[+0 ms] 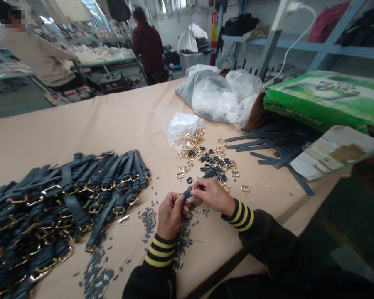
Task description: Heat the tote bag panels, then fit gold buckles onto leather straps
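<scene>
Both hands meet over the table's front part, around one dark blue strap (209, 174). My left hand (170, 214) is closed on the strap's near end, thumb on top, where a glint of gold shows. From the right, the fingers of my right hand (212, 193) pinch the same strap, whose free end points away past the knuckles. Just beyond the hands lie dark strap loops (216, 164) and gold buckles (191, 143) in a loose heap. Small dark cut-out pieces (148, 220) are scattered under and beside my left hand.
A big pile of buckled straps (65, 195) covers the table's left. At the right, loose straps (274, 141) spill from a green box (327, 95). Plastic bags (218, 95) sit at the back. Two people (149, 45) sit beyond the table.
</scene>
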Demonstrator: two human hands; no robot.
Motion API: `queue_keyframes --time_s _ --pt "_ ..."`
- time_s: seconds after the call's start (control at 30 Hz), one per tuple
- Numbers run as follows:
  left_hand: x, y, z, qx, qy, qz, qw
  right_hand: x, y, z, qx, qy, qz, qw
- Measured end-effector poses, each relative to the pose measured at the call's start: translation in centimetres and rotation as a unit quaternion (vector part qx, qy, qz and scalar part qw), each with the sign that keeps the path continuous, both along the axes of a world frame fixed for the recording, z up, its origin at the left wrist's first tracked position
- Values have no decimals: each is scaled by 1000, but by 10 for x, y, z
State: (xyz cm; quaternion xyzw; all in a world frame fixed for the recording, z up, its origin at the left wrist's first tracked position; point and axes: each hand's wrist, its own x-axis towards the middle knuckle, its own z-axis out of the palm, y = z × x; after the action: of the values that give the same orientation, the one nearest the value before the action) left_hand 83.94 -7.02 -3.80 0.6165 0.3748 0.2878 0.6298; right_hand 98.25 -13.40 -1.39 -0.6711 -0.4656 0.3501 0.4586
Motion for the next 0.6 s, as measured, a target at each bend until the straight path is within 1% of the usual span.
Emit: queue_keyframes --time_s 0.07,0.13,0.2,0.27,0.33,0.43,0.53,0.6 --pt "1 -1 -2 12 1 9 1000 0 1 0 -10 27 13 1000" --pt "2 -3 -4 26 1 36 999 -2 1 1 -9 28 27 999" --pt "2 -8 -7 36 0 64 997 -5 -1 2 4 -18 29 999" --pt "3 -14 -11 36 -4 75 997 -9 -5 2 20 -90 19 996" --pt "5 -17 -19 24 -10 76 997 -10 -7 -3 25 -119 21 992" --pt "8 -17 -29 15 -15 104 994 -7 -7 -16 17 -146 16 989" --pt "11 -19 -30 10 -20 110 994 -2 -6 -24 10 -140 13 990" --pt "10 -22 -27 20 -19 90 996 0 -6 -26 2 -117 6 993"
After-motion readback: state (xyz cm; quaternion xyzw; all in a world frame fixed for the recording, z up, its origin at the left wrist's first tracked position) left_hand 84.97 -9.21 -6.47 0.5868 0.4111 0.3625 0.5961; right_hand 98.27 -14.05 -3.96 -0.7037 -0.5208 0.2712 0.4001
